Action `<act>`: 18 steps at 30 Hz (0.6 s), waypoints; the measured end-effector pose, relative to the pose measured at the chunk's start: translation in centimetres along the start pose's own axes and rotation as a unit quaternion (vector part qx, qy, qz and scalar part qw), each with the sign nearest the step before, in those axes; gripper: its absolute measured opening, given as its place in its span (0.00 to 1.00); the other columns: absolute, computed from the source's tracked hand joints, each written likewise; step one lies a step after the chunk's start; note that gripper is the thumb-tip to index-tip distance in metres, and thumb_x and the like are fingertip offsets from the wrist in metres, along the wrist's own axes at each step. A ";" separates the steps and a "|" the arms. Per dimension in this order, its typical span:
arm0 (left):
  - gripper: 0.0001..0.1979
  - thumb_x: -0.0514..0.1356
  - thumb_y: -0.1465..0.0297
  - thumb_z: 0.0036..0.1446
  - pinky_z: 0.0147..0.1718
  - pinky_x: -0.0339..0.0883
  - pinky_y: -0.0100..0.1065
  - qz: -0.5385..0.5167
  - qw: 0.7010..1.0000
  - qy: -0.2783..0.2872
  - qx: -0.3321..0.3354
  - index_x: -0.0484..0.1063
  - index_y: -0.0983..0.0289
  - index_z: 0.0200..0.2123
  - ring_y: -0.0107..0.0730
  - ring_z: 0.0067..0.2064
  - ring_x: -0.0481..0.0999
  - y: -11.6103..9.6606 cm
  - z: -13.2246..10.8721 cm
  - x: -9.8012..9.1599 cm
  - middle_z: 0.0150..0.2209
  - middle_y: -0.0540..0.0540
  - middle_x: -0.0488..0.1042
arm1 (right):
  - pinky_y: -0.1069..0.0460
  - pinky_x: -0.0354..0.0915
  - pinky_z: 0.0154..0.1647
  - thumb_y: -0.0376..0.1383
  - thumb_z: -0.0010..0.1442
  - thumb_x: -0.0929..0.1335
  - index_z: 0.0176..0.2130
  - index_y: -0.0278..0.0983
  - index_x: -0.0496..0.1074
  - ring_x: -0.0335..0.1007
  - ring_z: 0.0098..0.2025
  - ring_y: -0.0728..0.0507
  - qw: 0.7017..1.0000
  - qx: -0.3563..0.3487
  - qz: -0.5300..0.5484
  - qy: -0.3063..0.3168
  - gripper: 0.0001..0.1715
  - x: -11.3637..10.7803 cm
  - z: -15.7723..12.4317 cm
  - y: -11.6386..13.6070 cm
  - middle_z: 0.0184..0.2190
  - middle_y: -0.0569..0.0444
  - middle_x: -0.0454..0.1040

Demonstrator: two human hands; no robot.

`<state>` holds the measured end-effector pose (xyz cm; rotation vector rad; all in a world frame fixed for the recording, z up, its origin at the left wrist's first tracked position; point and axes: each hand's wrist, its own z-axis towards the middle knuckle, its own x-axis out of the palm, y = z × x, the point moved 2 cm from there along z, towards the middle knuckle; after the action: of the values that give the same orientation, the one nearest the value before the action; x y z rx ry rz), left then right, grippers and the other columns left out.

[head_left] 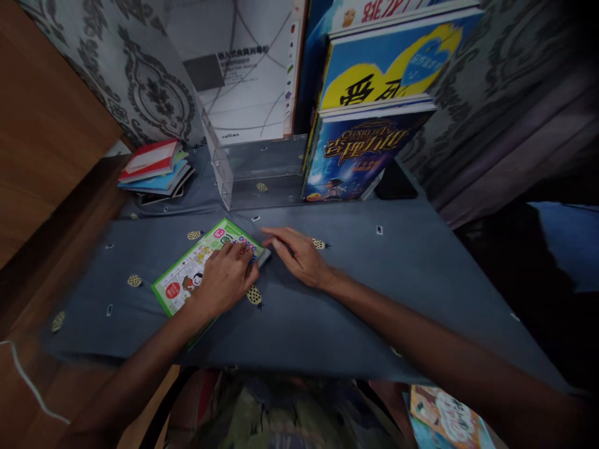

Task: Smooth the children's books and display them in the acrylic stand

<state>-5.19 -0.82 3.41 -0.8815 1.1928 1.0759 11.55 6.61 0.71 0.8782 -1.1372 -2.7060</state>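
Note:
A green-edged book (180,284) with cartoon figures on its cover lies flat and slanted on the blue-grey tablecloth. My left hand (228,274) rests on top of the cover with its fingers bent and spread a little, gripping nothing. Just right of the book's upper right corner is my right hand (299,254), its index finger stretched toward the book and its thumb apart from it. Nothing shows between those fingers. Part of the book's lower edge is hidden under my left forearm.
Several books, one with a dark blue cover (358,156), stand upright at the back right by a clear acrylic rack (219,162). A stack of small books (154,165) lies back left. A black object (397,182) lies behind the books. Another book (444,415) is below the table's front edge.

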 end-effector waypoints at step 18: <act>0.22 0.48 0.58 0.70 0.41 0.72 0.43 0.054 0.972 0.142 -0.181 0.67 0.55 0.62 0.50 0.51 0.75 8.5 -4.5 -2.3 0.52 0.60 0.73 | 0.48 0.70 0.40 0.30 0.69 0.62 0.43 0.35 0.72 0.73 0.41 0.41 0.957 0.052 -0.210 0.191 0.10 2.0 -0.6 2.2 0.36 0.46 0.76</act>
<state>-14.72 -3.14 4.99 -1.2984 1.3126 1.3131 9.89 4.06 0.94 1.7470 -1.1122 -2.6026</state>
